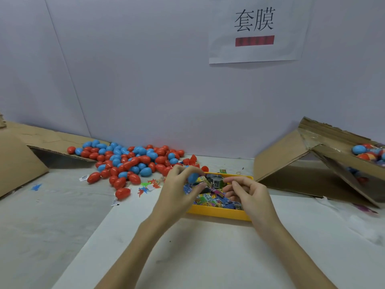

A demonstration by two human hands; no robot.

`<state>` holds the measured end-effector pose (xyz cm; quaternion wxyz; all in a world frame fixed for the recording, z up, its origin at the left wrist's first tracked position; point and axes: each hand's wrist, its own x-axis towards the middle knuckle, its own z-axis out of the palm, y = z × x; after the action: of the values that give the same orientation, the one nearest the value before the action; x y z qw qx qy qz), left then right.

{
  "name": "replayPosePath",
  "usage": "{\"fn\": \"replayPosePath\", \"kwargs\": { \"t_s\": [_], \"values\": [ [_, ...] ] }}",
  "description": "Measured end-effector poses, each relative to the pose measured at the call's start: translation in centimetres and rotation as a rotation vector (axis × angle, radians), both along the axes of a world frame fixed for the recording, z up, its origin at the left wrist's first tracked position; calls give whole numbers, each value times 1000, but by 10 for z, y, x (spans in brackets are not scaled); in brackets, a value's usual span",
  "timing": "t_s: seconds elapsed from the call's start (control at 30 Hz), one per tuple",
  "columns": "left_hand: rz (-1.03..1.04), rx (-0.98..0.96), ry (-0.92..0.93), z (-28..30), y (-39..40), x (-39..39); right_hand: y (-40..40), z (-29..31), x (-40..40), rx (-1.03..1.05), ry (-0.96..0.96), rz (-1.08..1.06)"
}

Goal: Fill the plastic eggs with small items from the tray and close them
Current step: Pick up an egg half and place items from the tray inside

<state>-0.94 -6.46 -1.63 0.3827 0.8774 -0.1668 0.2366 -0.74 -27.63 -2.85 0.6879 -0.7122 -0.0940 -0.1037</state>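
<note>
Filling is judged to be the step in hand; a blue egg half is held above the yellow tray by the curled fingers of the left hand; a small wrapped item appears pinched at its mouth; the right hand hovers beside it, fingers loosely curled, seemingly holding nothing; next, the item must be tucked fully inside and a matching half found; red and blue eggs lie heaped well to the left.

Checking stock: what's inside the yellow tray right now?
The yellow tray holds a jumble of small colourful packets, plus a dark printed item near the back. The left hand and right hand cover both ends, so the contents there are hidden.
</note>
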Motion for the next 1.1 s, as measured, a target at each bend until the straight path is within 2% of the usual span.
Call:
{"fn": "replayPosePath", "kwargs": {
  "t_s": [0.17,0.27,0.33,0.47,0.63,0.73,0.83,0.97,1.1],
  "values": [
    [-163,98,32,-9,-1,-11,10,-2,-14,-302,-225,-9],
    [-180,-65,170,-8,-2,-14,19,-4,-22,-540,-414,5],
    [-209,-97,153,-8,0,-13,25,-5,-24,-598,-474,0],
    [-263,-164,119,-3,1,-15,27,-1,-26,-496,-451,-103],
    [-297,-336,88,-3,-14,-22,24,0,-27,-241,-175,-74],
    [-287,-404,106,-4,-18,-23,24,0,-28,-252,-121,-21],
    [-268,-358,143,-5,-17,-23,24,-1,-28,-294,-126,-41],
    [-320,-215,121,-8,-15,-22,23,0,-25,-177,-129,-71],
    [-289,-243,107,-8,-19,-24,24,-3,-24,-186,-110,-74]
  ]
}}
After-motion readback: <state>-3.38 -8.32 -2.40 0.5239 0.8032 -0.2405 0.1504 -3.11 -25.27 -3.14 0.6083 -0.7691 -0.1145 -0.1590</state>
